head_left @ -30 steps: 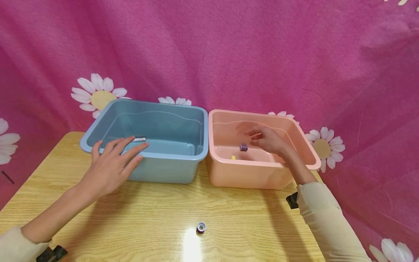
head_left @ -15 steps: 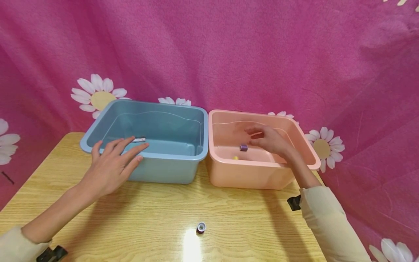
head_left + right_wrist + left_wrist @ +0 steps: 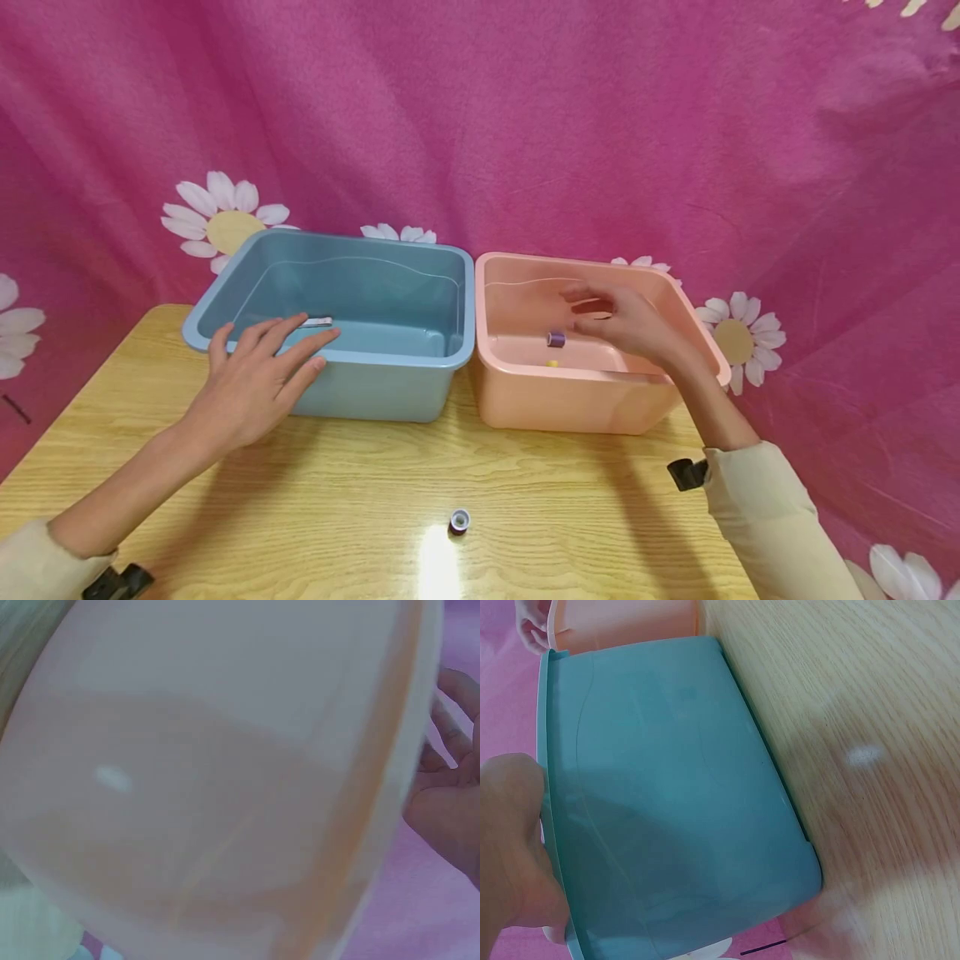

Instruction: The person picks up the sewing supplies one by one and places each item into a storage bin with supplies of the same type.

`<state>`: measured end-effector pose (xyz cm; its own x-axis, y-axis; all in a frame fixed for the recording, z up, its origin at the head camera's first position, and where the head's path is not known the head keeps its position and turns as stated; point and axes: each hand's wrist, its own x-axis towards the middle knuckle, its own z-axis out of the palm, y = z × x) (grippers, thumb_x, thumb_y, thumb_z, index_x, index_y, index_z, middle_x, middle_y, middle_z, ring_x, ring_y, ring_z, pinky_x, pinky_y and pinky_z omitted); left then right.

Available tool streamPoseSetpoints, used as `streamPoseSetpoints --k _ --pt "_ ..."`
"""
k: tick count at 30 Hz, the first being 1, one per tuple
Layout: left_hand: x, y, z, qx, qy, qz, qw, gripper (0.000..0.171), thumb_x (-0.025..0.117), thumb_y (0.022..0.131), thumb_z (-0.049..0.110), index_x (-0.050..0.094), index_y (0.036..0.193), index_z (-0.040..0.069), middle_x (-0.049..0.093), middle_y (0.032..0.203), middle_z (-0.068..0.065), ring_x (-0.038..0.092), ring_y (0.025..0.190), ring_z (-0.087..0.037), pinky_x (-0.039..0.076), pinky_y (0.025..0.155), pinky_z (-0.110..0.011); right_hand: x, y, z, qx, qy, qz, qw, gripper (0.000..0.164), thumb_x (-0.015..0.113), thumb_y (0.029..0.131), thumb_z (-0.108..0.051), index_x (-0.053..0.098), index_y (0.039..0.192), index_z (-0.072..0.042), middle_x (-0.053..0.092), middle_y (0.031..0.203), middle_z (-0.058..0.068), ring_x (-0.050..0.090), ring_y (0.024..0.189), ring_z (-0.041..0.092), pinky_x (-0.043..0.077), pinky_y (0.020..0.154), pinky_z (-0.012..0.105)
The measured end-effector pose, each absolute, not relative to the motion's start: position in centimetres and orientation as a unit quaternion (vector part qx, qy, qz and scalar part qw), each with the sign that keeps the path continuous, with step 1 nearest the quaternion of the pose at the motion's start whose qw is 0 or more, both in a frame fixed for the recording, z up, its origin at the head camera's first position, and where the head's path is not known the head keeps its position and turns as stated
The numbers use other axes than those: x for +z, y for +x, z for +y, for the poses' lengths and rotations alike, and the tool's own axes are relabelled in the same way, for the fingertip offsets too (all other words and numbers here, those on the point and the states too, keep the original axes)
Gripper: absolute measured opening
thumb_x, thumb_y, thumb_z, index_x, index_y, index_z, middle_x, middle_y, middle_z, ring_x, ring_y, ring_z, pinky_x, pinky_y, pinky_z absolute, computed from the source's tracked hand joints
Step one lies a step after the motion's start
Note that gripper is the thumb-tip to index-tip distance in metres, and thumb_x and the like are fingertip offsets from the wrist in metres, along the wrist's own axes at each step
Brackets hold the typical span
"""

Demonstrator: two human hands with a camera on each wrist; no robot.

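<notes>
With fingers spread, my left hand (image 3: 255,379) rests over the front rim of the blue tub (image 3: 382,387). Beyond its fingertips, a small flat whitish item (image 3: 318,322) lies on the tub's floor. My right hand (image 3: 626,321) hovers over the pink tub (image 3: 570,404), its fingers loosely bent and nothing between them. Below that hand, a purple thread spool (image 3: 556,339) lies on its side in the pink tub. Nearer the front wall shows a small yellow object (image 3: 552,363), partly hidden by the rim. A dark thread spool (image 3: 460,522) stands on end on the table.
Both tubs stand side by side at the back of the wooden table (image 3: 360,500). A magenta cloth (image 3: 480,125) with white flowers hangs close behind them. Light glares off the tabletop near the dark spool.
The yellow object has shifted right along the pink tub's floor. My right hand and forearm have drawn slightly back to the right. My left hand has stayed in place.
</notes>
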<state>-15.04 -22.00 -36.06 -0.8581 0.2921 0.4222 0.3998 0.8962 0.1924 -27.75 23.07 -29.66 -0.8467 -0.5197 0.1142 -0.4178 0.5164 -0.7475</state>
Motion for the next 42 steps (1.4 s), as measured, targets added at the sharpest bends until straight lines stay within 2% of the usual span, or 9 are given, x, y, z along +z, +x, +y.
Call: streamPoseSetpoints --k 5,11,16,25,31,37,42 --pt "-36.1 -15.0 -22.0 -0.138 -0.181 -0.954 0.196 0.042 0.05 0.105 0.036 0.053 0.146 0.027 0.043 0.148 -0.018 0.04 0.127 -0.046 0.013 0.097 -0.076 -28.9 -26.3 22.5 -0.424 -0.287 0.857 0.064 0.04 0.068 0.091 0.003 0.059 0.13 0.005 0.06 0.128 0.022 0.061 0.117 0.037 0.053 0.091 0.032" --pt "-36.1 -15.0 -22.0 -0.138 -0.181 -0.954 0.195 0.042 0.05 0.105 0.037 0.052 0.146 0.027 0.043 0.149 -0.018 0.04 0.127 -0.045 0.013 0.097 -0.076 -28.2 -24.1 21.5 -0.43 -0.305 0.847 0.063 0.039 0.072 0.088 0.003 0.062 0.126 0.0 0.063 0.122 0.017 0.066 0.11 0.031 0.055 0.086 0.032" --pt "-36.1 -15.0 -22.0 -0.137 -0.182 -0.954 0.198 0.042 0.05 0.105 0.036 0.052 0.146 0.027 0.043 0.148 -0.018 0.04 0.127 -0.045 0.014 0.097 -0.076 -28.2 -22.5 20.6 -0.456 -0.339 0.819 0.076 0.039 0.072 0.086 0.01 0.061 0.123 0.006 0.064 0.118 0.018 0.067 0.106 0.027 0.055 0.087 0.034" --pt "-36.2 -14.9 -22.0 -0.135 -0.182 -0.954 0.198 0.043 0.051 0.104 0.036 0.052 0.146 0.027 0.043 0.148 -0.018 0.04 0.127 -0.045 0.014 0.097 -0.076 -28.9 -19.7 19.4 -0.472 -0.371 0.79 0.125 0.046 0.075 0.085 0.006 0.06 0.128 -0.002 0.06 0.123 0.021 0.062 0.112 0.04 0.054 0.089 0.037" --pt "-36.2 -15.0 -22.0 -0.135 -0.182 -0.954 0.198 0.044 0.052 0.104 0.036 0.052 0.146 0.028 0.043 0.148 -0.018 0.04 0.127 -0.045 0.014 0.097 -0.076 -30.1 -18.5 19.0 -0.461 -0.374 0.793 0.135 0.044 0.074 0.086 0.004 0.061 0.128 -0.001 0.06 0.126 0.019 0.062 0.113 0.041 0.054 0.09 0.036" --pt "-36.2 -15.1 -22.0 -0.134 -0.18 -0.955 0.193 0.044 0.052 0.104 0.036 0.051 0.147 0.028 0.043 0.149 -0.018 0.04 0.128 -0.045 0.014 0.097 -0.075 -31.8 -17.5 18.7 -0.46 -0.363 0.792 0.169 0.04 0.072 0.089 0.001 0.06 0.128 0.001 0.06 0.128 0.016 0.063 0.114 0.034 0.053 0.092 0.035" --pt "-36.2 -15.0 -22.0 -0.135 -0.179 -0.955 0.194 0.044 0.053 0.103 0.035 0.052 0.147 0.028 0.043 0.149 -0.018 0.04 0.127 -0.045 0.014 0.098 -0.075 -33.4 -17.1 18.3 -0.46 -0.362 0.791 0.182 0.037 0.075 0.089 -0.003 0.063 0.124 -0.003 0.062 0.124 0.01 0.064 0.112 0.026 0.052 0.092 0.035"
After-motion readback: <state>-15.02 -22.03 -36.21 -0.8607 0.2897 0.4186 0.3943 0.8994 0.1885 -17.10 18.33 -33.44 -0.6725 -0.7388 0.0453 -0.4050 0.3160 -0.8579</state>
